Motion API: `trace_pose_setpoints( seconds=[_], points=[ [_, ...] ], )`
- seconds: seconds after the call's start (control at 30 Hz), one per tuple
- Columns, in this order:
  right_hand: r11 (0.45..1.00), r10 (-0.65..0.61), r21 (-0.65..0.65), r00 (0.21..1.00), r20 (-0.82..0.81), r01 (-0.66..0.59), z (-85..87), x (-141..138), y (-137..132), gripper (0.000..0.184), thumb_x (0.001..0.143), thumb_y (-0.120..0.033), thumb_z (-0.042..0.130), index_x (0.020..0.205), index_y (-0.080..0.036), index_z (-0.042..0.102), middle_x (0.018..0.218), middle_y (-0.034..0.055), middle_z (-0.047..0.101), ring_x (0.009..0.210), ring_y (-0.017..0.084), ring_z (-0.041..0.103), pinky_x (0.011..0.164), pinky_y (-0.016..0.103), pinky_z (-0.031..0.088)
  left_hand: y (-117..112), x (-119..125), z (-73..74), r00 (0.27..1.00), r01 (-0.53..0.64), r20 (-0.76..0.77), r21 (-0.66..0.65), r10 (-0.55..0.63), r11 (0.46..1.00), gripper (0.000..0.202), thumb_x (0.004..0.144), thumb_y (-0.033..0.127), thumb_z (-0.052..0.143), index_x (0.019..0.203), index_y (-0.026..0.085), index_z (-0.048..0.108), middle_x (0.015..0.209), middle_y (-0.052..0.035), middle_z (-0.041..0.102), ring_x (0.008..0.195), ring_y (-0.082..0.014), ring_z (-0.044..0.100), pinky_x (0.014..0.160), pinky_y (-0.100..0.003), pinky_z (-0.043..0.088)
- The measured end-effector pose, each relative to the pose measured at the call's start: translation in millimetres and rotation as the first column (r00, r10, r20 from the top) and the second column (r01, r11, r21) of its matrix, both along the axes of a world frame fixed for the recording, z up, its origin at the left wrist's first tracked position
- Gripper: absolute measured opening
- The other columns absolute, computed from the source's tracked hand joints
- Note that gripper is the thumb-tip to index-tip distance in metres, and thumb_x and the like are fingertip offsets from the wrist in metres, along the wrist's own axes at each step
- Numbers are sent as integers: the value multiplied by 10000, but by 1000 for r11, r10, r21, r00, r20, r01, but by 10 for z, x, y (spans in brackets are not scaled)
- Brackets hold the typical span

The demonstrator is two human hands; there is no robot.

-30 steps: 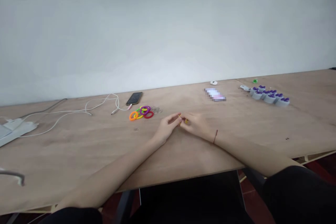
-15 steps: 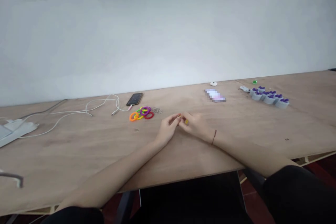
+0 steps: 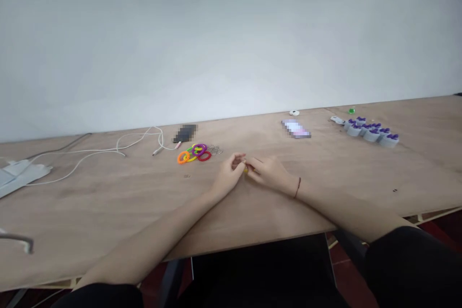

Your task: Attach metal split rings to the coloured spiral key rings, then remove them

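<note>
Starting at the left edge, a white flat object [image 3: 36,173] lies on the wooden table [image 3: 108,216], and white cables [image 3: 139,149] loop rightward toward a dark, pixelated phone [image 3: 185,133]. Just below it, colourful coil rings [image 3: 183,158] overlap in a loose cluster, with thin metal rings [image 3: 215,149] beside them! Now the middle of the frame, slightly below centre: the left hand [image 3: 228,174] curls in, thumb and forefinger narrow, though I can't tell what they grip. Right beside its fingertips sits a small yellow piece [image 3: 246,170], mostly hidden, pinched, it seems, by the right hand [image 3: 269,173], whose fingers are bunched and nearly together. This looks like close fingertip work on that piece, and it calls for a steady pinch from the right while the left lines up. Which way the piece points? Its long axis? Too little shows to call either. Farther right and higher, a bright pixelated phone [image 3: 296,129] lies below a small white object [image 3: 294,113], and finally, white holders with purple tops [image 3: 389,140] stand grouped near a green item [image 3: 351,110].
</note>
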State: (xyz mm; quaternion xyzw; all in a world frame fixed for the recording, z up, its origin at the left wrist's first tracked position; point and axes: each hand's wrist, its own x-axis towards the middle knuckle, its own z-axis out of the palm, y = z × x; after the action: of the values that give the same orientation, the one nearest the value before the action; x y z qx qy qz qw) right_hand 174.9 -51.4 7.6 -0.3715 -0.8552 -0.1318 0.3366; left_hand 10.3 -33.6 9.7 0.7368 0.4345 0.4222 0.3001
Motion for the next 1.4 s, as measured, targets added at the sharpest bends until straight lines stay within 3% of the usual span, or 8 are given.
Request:
trace_pose_setpoints(
  seconds=[0.1, 0.23, 0.43, 0.6, 0.7, 0.77, 1.1, 1.4],
  points=[
    [999, -26, 49, 999, 45, 24, -56, 7, 35, 158, 869, -216, 420, 786, -171, 546, 706, 23, 591, 586, 110, 478, 501, 265, 191, -12, -30, 39, 979, -102, -171, 67, 112, 993, 92, 778, 244, 464, 805, 171, 512, 707, 16, 558, 661, -130, 521, 611, -240, 398],
    [999, -16, 45, 997, 81, 13, -118, 5, 55, 153, 858, -194, 421, 761, -168, 536, 707, 31, 588, 590, 117, 476, 504, 271, 190, -54, -40, 113, 919, -5, -389, 141, 60, 990, 214, 808, 235, 395, 605, 176, 423, 583, 24, 494, 590, -131, 464, 551, -251, 304],
    [964, 62, -240, 976, -208, -113, -35, 22, 45, 174, 859, -273, 437, 773, -177, 554, 676, 11, 574, 576, 113, 470, 538, 244, 290, -74, -48, 157, 908, 74, -418, 112, -21, 991, 216, 805, 228, 382, 600, 169, 422, 566, 30, 477, 564, -122, 432, 531, -247, 259],
    [730, -59, -510, 701, -710, -455, 40, -7, 85, 319, 889, -444, 357, 935, -192, 547, 882, 21, 603, 775, 137, 548, 690, 255, 420, -112, -43, 162, 931, 154, -344, 66, -123, 986, 198, 792, 213, 394, 601, 166, 413, 554, 46, 420, 547, -102, 387, 527, -231, 268],
    [490, -46, -649, 727, -685, -581, 43, -20, 91, 480, 896, -530, 262, 782, -188, 578, 794, 20, 613, 751, 144, 550, 701, 268, 419, -136, -29, 165, 931, 196, -325, 52, -169, 979, 191, 784, 201, 402, 597, 167, 392, 562, 46, 442, 545, -96, 382, 525, -226, 274],
    [426, -26, -697, 762, -647, -577, 50, -10, 89, 555, 890, -567, 215, 674, -182, 551, 669, 14, 568, 659, 135, 515, 648, 266, 401, -140, -22, 165, 930, 205, -324, 61, -175, 977, 187, 778, 189, 398, 594, 169, 376, 569, 44, 456, 547, -95, 383, 528, -225, 278],
    [379, -50, -749, 796, -603, -543, 38, 64, 158, 274, 804, -449, 482, 766, -178, 493, 596, -43, 463, 514, 86, 422, 470, 206, 318, -112, -34, 112, 834, 314, -508, 118, -215, 942, 151, 741, 180, 415, 592, 175, 394, 548, 42, 418, 519, -99, 379, 528, -230, 262],
    [563, 22, -627, 768, -640, -539, 35, 37, 110, 232, 827, -383, 485, 871, -158, 523, 779, 20, 603, 675, 115, 533, 613, 237, 414, -51, -46, 100, 809, 277, -570, 153, -144, 948, 193, 796, 234, 423, 616, 183, 472, 581, 15, 517, 537, -128, 449, 528, -240, 282]
  ],
)
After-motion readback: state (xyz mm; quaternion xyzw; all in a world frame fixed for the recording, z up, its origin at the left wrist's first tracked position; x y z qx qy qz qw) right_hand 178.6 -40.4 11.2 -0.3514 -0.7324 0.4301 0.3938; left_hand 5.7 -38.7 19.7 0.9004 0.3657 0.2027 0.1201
